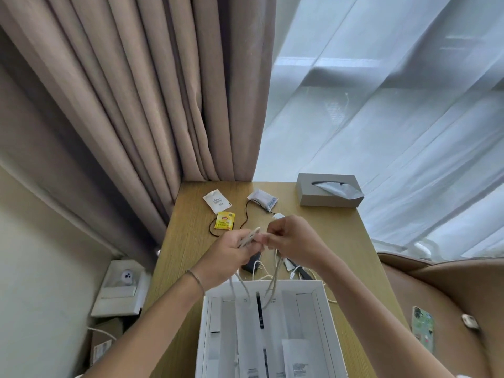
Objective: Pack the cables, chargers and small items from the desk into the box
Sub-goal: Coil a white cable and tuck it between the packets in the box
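Centre-left of frame: white sachet (216,201), yellow tea bag (225,220), thin black cord (246,211) on wooden desk (188,241). Centre: left hand (231,251) fingers curled, gripping bundled white cable (249,236). Right hand (290,241) pinches same cable; loops hang into open white box (323,309), bottom centre. Black charger (252,264) on desk below hands. Upper right: grey tissue box (326,190). Lower right: phone (422,328) on brown seat.

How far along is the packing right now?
Early to midway. The box already holds white packets. Both hands, left and right, hold a white cable above it. The teabag, sachet, black cord and black charger remain on the desk.
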### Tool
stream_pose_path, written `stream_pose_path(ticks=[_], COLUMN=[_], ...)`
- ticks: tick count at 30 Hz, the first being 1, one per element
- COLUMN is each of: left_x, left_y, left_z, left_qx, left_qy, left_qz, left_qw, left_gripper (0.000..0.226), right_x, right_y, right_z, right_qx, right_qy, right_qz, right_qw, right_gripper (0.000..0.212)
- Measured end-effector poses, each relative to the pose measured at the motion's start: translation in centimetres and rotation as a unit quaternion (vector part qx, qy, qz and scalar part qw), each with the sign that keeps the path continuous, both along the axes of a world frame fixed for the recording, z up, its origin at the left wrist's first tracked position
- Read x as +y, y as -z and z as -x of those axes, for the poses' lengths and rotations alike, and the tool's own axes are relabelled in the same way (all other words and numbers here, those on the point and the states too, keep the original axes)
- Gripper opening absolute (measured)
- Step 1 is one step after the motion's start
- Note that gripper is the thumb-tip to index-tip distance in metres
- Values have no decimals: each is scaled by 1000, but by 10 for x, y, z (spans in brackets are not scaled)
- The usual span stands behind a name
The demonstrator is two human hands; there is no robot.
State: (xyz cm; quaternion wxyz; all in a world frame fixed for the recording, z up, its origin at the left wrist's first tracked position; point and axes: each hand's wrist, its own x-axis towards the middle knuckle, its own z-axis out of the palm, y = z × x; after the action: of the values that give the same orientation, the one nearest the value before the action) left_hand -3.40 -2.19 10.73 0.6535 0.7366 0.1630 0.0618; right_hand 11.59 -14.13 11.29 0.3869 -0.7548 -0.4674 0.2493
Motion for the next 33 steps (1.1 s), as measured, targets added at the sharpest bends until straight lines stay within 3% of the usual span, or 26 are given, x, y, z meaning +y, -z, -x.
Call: stream_pose_path(ticks=[5,9,13,15,18,19,21,25,27,30,33], left_x=[8,26,29,23,8,4,-2,-12,-17,-21,-22], left_y=[-8,-9,-6,-2,0,2,7,19,26,36,49], left_z=[12,24,26,24,23,23,23,31,38,48,61], left_qx=[-10,-52,-62,-69,-108,-113,-107,-37,2,10,25], left_qy=[-28,-104,-204,-185,-165,-181,-225,-252,-231,-219,-261], left_qz=[48,136,266,354,509,510,444,206,98,80,120], left_qw=[998,984,940,914,838,834,861,945,968,972,957], left_gripper=[26,34,29,25,28,29,27,7,16,33,15], right_x=[-21,-42,-59,-64,-70,-72,-76,-79,-77,-69,-64], right_y=[19,40,50,54,57,57,55,47,43,40,39], right_z=[-7,-9,1,11,30,35,45,57,63,72,71], right_qx=[83,89,175,229,304,324,370,449,467,463,495], right_qy=[-41,-37,-1,19,35,38,51,81,93,152,236], right_qz=[24,56,35,28,32,35,28,-31,-51,-77,-110], right_qw=[995,994,984,973,951,945,927,889,878,870,829], right_gripper=[32,23,30,31,29,28,27,26,29,31,31])
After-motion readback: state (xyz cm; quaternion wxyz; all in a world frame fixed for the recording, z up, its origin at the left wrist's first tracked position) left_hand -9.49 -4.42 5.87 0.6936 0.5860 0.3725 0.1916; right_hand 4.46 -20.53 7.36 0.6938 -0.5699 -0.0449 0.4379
